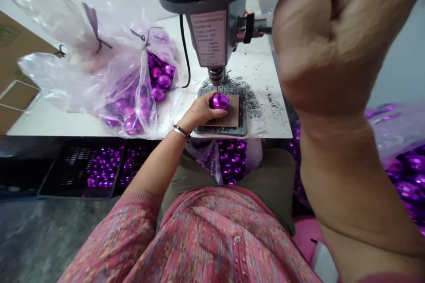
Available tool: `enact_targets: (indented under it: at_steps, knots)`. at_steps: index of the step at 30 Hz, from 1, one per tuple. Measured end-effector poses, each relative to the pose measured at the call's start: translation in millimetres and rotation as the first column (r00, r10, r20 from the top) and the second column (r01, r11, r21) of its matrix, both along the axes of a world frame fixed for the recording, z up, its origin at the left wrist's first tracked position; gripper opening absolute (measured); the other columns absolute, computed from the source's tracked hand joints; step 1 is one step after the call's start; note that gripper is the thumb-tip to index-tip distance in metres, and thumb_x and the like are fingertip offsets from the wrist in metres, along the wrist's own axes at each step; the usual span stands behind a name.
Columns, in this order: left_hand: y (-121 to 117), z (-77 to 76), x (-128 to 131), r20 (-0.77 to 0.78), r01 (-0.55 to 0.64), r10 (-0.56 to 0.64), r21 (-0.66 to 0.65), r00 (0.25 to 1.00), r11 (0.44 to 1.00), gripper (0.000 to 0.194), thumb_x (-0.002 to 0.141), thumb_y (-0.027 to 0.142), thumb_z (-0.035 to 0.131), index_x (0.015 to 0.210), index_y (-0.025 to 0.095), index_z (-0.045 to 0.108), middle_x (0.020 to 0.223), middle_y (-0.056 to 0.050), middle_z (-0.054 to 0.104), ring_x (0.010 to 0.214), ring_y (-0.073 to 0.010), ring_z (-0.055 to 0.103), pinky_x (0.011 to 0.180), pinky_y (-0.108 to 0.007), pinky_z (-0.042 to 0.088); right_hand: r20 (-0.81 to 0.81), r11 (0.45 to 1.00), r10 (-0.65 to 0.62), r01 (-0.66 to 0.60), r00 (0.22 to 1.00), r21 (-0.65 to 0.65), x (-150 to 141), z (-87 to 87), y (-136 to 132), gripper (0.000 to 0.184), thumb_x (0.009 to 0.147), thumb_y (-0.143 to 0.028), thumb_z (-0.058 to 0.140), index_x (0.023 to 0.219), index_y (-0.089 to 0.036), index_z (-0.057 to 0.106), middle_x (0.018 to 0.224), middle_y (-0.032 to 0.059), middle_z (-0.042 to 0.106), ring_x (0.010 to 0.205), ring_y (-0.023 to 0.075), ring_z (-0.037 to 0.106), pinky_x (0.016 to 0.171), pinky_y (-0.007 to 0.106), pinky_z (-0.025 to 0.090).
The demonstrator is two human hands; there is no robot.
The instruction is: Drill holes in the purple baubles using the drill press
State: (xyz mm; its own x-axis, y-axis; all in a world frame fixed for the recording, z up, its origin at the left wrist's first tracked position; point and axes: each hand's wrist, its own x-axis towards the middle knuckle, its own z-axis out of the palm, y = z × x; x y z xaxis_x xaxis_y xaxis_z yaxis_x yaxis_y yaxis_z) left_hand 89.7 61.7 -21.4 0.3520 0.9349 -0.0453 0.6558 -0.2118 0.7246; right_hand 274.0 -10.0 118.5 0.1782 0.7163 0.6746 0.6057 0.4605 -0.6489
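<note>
My left hand (203,109) grips a shiny purple faceted ball (219,101) between thumb and fingers. Under the ball is a brown board (233,112) on the dark base plate (243,120) of a small drill press (212,31). The drill bit (217,89) points straight down at the ball's top; whether it has entered cannot be made out. Large and close to the camera, my right hand (308,44) is closed at the side of the press. The metal rod of the feed handle (264,30) runs behind that fist, so its far end is hidden.
Clear plastic bags (109,84) of purple balls crowd the table's left side. Dark shavings (254,101) litter the white table (172,117). Below stand black crates (79,170) with more balls, and an open bag (232,159) lies between the knees. Another bag (407,181) is at right.
</note>
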Motion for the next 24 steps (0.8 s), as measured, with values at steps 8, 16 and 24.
enact_targets:
  at_steps: [8,16,24]
  knots:
    - [3,-7.9,-3,0.035,0.013,-0.013,-0.012,0.999,1.000,0.073,0.073,0.031,0.080,0.142,0.014,0.061,0.122,-0.008,0.075,0.110,-0.0236,0.069,0.102,-0.035,0.052,0.195,0.970,0.003,-0.050,0.981,0.237,6,-39.1,-1,0.041,0.089,-0.009,0.042,0.117,-0.014,0.070,0.109,-0.0021,0.069,0.087,0.0027,0.063,0.087,0.016,0.050]
    - [2,-13.4,-3,0.045,-0.005,0.005,0.006,0.999,1.000,0.067,0.074,0.033,0.080,0.138,0.019,0.064,0.121,-0.005,0.075,0.107,-0.0204,0.068,0.099,-0.032,0.051,0.172,0.931,-0.066,-0.001,0.983,0.364,0,-59.7,1,0.032,0.098,-0.017,0.045,0.117,-0.019,0.071,0.111,-0.0015,0.072,0.104,0.0061,0.069,0.100,0.018,0.055]
    - [-7,-3.1,3,-0.004,-0.050,0.050,0.003,0.999,0.999,0.070,0.076,0.028,0.079,0.142,0.014,0.063,0.124,-0.007,0.074,0.114,-0.0237,0.067,0.102,-0.031,0.050,0.107,0.881,-0.147,0.081,0.983,0.466,-7,-103.3,12,0.044,0.106,-0.034,0.033,0.105,-0.020,0.074,0.085,0.0022,0.067,0.072,0.0050,0.057,0.075,0.022,0.051]
